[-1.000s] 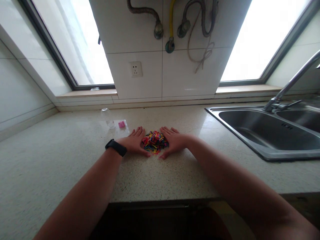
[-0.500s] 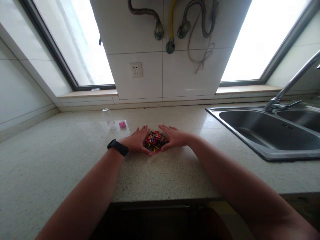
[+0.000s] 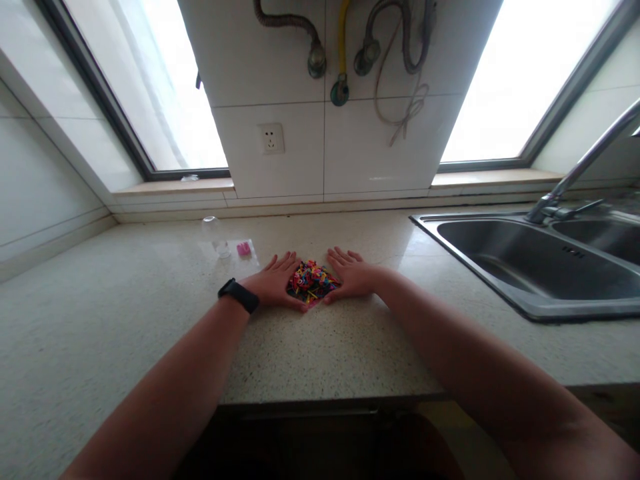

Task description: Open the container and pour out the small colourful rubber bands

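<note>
Left hand [image 3: 274, 287] and right hand [image 3: 353, 281], both flat and open-fingered on the speckled beige stone countertop [image 3: 125, 320], cupped a loose heap of tiny multicoloured rubber bands [image 3: 313, 282] between them, a clear rounded plastic jar [image 3: 216, 235] lying beyond the left hand.

White tiled wall [image 3: 280, 80] between two bright windows [image 3: 150, 87].
</note>
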Tool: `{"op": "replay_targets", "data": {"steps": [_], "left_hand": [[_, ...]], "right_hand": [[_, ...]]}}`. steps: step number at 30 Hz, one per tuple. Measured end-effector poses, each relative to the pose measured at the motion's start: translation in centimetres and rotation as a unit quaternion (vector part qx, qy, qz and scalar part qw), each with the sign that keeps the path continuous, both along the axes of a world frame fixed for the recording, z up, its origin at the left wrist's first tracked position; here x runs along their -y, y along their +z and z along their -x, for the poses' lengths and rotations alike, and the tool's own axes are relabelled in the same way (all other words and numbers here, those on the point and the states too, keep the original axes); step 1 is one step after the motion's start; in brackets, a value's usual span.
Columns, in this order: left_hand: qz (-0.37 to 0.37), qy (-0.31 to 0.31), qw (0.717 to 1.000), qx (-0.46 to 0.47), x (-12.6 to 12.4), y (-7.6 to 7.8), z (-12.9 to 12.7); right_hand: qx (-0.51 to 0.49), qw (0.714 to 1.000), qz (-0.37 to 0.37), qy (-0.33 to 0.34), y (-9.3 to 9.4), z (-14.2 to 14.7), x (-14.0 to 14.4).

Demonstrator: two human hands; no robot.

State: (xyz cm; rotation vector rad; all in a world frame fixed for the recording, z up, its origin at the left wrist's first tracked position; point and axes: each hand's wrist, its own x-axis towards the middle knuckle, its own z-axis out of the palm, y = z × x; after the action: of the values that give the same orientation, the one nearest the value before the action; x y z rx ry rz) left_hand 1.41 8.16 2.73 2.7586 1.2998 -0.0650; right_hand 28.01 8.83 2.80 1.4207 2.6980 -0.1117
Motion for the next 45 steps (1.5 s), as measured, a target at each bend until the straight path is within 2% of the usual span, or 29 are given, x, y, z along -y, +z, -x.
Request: {"op": "replay_targets", "data": {"steps": [5, 8, 11, 19, 22, 26, 29, 35, 40, 45], "left_hand": [[0.011, -0.009, 0.999, 0.028, 0.1, 0.1, -1.3], [0.017, -0.016, 0.999, 0.048, -0.1, 0.0, -1.2], [0.023, -0.016, 0.998, 0.063, -0.3, 0.1, -0.8], [0.024, -0.016, 0.996, 0.084, -0.4, 0.7, 0.1], [0.019, -0.028, 0.993, 0.113, -0.2, 1.1, 0.2], [-0.008, -0.064, 0.985, 0.162, 0.9, 1.7, -1.0], [-0.013, -0.080, 0.985, 0.153, 1.7, 1.7, -2.7], [-0.045, -0.098, 0.987, 0.123, 1.9, 1.0, -5.1], [-0.085, -0.188, 0.963, 0.171, 1.9, 1.0, -5.3], [-0.094, -0.189, 0.961, 0.177, 2.3, 1.3, -5.3]], "right_hand": [[-0.027, 0.999, -0.028, 0.021, -0.1, 1.4, 0.4], [-0.073, 0.995, -0.042, 0.048, -0.5, 2.7, 0.2], [-0.095, 0.994, -0.040, 0.045, -0.6, 3.2, -0.3], [-0.160, 0.986, 0.044, 0.011, 0.7, -0.6, -1.5], [-0.228, 0.971, 0.074, 0.000, 0.9, -1.7, -1.9], [-0.317, 0.943, 0.098, -0.022, 0.8, -1.8, -2.1], [-0.347, 0.933, 0.094, -0.021, 0.7, -1.4, -2.1], [-0.342, 0.938, 0.052, -0.003, 0.6, -1.0, -2.3], [-0.310, 0.950, 0.038, -0.020, 0.6, -1.0, -2.3], [-0.304, 0.952, 0.022, -0.018, 0.6, -0.9, -2.3]]}}
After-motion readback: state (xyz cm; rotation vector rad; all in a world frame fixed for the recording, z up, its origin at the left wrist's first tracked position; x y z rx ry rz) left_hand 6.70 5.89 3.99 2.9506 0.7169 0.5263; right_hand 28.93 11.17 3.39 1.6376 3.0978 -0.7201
